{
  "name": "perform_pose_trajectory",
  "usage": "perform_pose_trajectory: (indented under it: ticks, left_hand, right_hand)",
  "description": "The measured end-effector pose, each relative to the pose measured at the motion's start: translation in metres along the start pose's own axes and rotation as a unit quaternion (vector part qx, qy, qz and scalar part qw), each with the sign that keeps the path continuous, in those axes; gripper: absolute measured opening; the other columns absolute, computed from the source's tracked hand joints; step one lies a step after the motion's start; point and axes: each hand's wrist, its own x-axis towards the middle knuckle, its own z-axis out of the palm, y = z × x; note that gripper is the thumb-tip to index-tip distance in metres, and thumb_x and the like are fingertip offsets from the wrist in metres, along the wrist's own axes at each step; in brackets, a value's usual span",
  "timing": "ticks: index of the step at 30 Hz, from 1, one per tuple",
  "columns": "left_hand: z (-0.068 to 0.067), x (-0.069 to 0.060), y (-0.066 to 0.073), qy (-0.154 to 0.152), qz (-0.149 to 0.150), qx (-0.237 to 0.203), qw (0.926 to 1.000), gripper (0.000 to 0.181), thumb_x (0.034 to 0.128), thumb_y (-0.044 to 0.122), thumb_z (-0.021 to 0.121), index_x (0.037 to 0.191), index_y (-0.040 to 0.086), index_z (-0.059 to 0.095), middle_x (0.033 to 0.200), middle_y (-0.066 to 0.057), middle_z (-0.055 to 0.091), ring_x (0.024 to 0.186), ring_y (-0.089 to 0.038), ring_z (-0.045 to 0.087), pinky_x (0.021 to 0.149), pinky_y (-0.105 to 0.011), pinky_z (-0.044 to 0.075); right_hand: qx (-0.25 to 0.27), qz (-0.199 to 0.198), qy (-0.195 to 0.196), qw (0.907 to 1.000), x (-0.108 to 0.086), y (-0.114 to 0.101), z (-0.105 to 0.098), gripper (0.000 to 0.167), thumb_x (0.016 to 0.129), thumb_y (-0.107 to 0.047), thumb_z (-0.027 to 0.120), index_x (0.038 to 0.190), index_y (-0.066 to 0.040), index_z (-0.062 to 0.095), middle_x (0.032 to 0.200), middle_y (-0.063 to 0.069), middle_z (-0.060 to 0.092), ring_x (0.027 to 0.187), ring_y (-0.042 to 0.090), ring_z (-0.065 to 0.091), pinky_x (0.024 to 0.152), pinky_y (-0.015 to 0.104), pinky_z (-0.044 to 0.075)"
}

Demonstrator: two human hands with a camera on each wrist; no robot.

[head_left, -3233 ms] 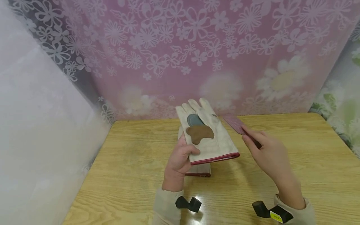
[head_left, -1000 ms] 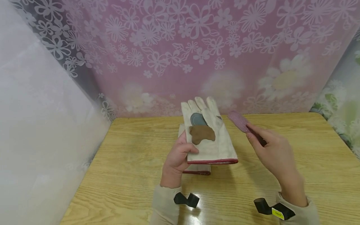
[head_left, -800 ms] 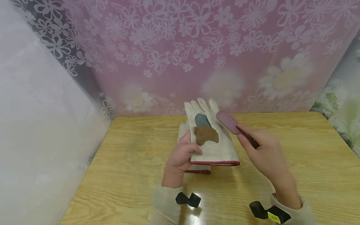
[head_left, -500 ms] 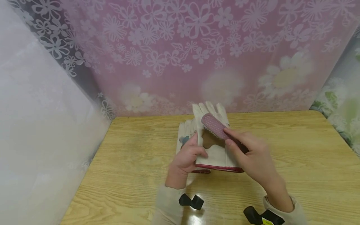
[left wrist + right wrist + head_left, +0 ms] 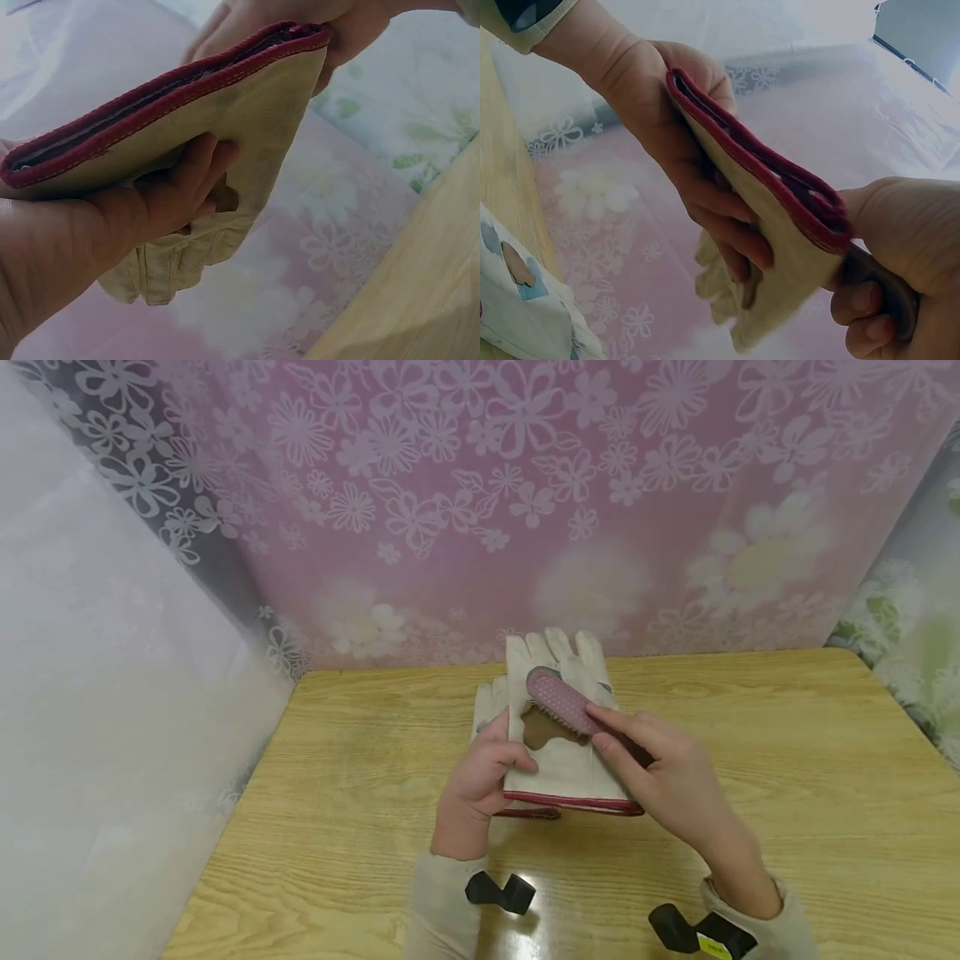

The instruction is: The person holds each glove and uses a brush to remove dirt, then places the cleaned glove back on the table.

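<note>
My left hand (image 5: 480, 785) grips a cream work glove (image 5: 562, 772) by its side, thumb on top and fingers underneath. The glove has a red-trimmed cuff, a brown patch and a grey-blue patch, partly covered. My right hand (image 5: 667, 777) holds a brush (image 5: 562, 702) with a pink dotted back and dark handle. Its bristles face down against the brown patch. In the right wrist view, the fingers curl round the brush's handle (image 5: 891, 289). A second cream glove (image 5: 486, 697) lies on the table beneath the held one, mostly hidden.
The wood-grain table (image 5: 352, 760) runs back to a pink flowered curtain (image 5: 450, 510). A pale sheet (image 5: 112, 710) hangs at the left, and a green-and-white flowered one (image 5: 900, 627) at the right.
My right hand has moved left, bringing the brush from beside the glove onto its palm. The held glove shifted right, then slightly back left, still in my left hand.
</note>
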Motion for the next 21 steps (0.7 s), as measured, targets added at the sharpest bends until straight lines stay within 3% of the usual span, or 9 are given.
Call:
perform_pose_trajectory:
  ticks: [4, 8, 13, 18, 21]
  left_hand:
    - [-0.007, -0.003, 0.005, 0.022, 0.019, 0.0, 0.9996, 0.082, 0.0697, -0.012, 0.04, 0.149, 0.008, 0.027, 0.118, -0.002, 0.059, 0.105, -0.014, 0.061, 0.089, -0.027, 0.052]
    - [-0.011, -0.006, 0.009, 0.02, 0.031, -0.011, 0.9993, 0.086, 0.0725, -0.013, 0.039, 0.154, 0.009, 0.02, 0.124, -0.004, 0.054, 0.109, -0.015, 0.059, 0.09, -0.028, 0.052]
    - [-0.011, -0.007, 0.011, 0.021, 0.034, -0.018, 0.999, 0.088, 0.0741, -0.014, 0.038, 0.156, 0.009, 0.016, 0.127, -0.006, 0.052, 0.11, -0.016, 0.058, 0.09, -0.029, 0.052]
    - [-0.012, -0.009, 0.012, 0.02, 0.038, -0.024, 0.9988, 0.092, 0.075, -0.015, 0.037, 0.159, 0.013, 0.012, 0.132, -0.006, 0.049, 0.114, -0.017, 0.056, 0.092, -0.028, 0.051]
    - [-0.011, -0.008, 0.012, 0.016, 0.042, -0.019, 0.9988, 0.092, 0.074, -0.015, 0.038, 0.158, 0.012, 0.013, 0.132, -0.006, 0.049, 0.114, -0.016, 0.057, 0.092, -0.028, 0.051]
  right_hand:
    - [-0.009, 0.016, -0.016, 0.9997, 0.001, 0.002, -0.006, 0.046, 0.081, 0.005, 0.075, 0.124, -0.012, 0.071, 0.099, 0.0, 0.073, 0.073, 0.004, 0.056, 0.061, 0.013, 0.04]
    - [-0.011, 0.023, -0.021, 0.9995, 0.0, 0.009, -0.014, 0.045, 0.081, 0.006, 0.074, 0.123, -0.01, 0.071, 0.104, 0.006, 0.075, 0.078, 0.004, 0.06, 0.063, 0.012, 0.043]
    - [-0.03, 0.055, -0.028, 0.9976, -0.003, 0.024, -0.027, 0.039, 0.086, 0.001, 0.072, 0.123, -0.009, 0.071, 0.094, 0.006, 0.074, 0.063, 0.002, 0.051, 0.053, 0.014, 0.038]
    - [-0.1, 0.11, -0.007, 0.9889, -0.009, 0.041, -0.041, 0.034, 0.09, -0.008, 0.071, 0.125, -0.007, 0.07, 0.088, 0.012, 0.074, 0.056, 0.003, 0.044, 0.048, 0.017, 0.031]
    - [-0.105, 0.131, 0.019, 0.9857, -0.011, 0.045, -0.044, 0.033, 0.092, -0.01, 0.07, 0.125, -0.007, 0.07, 0.081, 0.012, 0.071, 0.052, 0.003, 0.042, 0.044, 0.017, 0.03]
